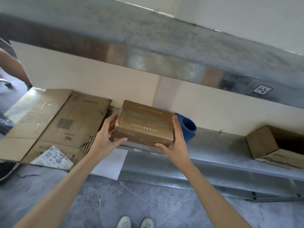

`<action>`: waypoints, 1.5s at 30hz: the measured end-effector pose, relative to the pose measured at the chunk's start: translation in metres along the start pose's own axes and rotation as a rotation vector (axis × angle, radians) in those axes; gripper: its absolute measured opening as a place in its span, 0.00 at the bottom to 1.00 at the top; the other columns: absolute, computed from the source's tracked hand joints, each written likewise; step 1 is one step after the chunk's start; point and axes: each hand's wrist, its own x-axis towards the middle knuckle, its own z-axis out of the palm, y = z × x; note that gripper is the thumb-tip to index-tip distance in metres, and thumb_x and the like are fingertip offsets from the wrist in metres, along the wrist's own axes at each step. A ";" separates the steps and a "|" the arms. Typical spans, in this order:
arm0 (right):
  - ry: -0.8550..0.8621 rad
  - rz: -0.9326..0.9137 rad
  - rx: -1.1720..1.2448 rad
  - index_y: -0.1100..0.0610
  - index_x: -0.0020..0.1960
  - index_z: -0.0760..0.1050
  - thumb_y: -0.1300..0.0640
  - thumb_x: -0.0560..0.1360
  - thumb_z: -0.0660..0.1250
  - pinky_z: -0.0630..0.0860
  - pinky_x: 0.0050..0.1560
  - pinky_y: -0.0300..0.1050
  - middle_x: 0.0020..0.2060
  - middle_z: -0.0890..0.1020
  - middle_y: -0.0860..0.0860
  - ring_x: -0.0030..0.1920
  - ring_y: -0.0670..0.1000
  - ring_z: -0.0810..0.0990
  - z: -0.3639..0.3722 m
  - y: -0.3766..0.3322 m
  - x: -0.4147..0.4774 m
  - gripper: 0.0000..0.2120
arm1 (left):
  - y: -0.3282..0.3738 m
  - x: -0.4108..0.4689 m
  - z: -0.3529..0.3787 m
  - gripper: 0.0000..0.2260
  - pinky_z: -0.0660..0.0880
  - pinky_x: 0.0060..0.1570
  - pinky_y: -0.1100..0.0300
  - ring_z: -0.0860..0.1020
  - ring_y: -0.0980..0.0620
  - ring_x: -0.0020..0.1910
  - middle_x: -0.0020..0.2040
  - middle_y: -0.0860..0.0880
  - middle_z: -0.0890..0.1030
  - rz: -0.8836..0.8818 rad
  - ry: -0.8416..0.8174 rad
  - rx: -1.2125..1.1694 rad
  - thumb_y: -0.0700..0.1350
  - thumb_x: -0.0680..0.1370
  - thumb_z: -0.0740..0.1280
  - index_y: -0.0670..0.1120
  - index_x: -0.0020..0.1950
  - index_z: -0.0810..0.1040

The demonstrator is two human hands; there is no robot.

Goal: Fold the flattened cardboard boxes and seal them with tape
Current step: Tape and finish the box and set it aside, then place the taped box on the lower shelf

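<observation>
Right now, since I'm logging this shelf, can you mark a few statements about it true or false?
1. The left hand and right hand both hold the small box. True.
2. The small box is open on top. False: it is closed.
3. Flat cardboard lies left of the small box. True.
4. The blue thing is left of the small box. False: it is to the right, behind the right hand.
5. The far-right box is open. True.
</observation>
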 end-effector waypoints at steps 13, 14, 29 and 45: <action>0.051 0.207 0.036 0.31 0.74 0.52 0.53 0.74 0.75 0.73 0.56 0.27 0.61 0.75 0.31 0.61 0.36 0.76 0.007 0.018 -0.028 0.42 | -0.010 -0.019 0.010 0.31 0.74 0.59 0.71 0.76 0.63 0.62 0.64 0.56 0.75 -0.096 0.080 0.016 0.35 0.73 0.76 0.56 0.67 0.65; 0.058 0.211 0.025 0.30 0.71 0.53 0.54 0.74 0.75 0.74 0.55 0.28 0.60 0.76 0.33 0.60 0.35 0.77 0.008 0.017 -0.029 0.40 | -0.009 -0.020 0.011 0.31 0.74 0.60 0.68 0.76 0.63 0.62 0.64 0.56 0.75 -0.094 0.079 0.017 0.35 0.73 0.76 0.56 0.66 0.65; 0.104 0.195 0.188 0.52 0.70 0.65 0.57 0.74 0.75 0.78 0.62 0.52 0.61 0.79 0.46 0.61 0.47 0.79 -0.014 -0.024 -0.019 0.29 | 0.026 -0.022 -0.013 0.41 0.72 0.54 0.76 0.74 0.71 0.61 0.65 0.73 0.71 -0.054 0.026 0.053 0.43 0.69 0.80 0.75 0.68 0.64; 0.114 0.053 0.102 0.47 0.66 0.70 0.62 0.68 0.80 0.71 0.61 0.30 0.62 0.77 0.43 0.62 0.36 0.74 -0.044 -0.038 -0.016 0.32 | 0.054 -0.029 -0.010 0.32 0.64 0.56 0.79 0.71 0.73 0.62 0.61 0.63 0.77 0.040 0.207 0.121 0.39 0.67 0.81 0.56 0.66 0.72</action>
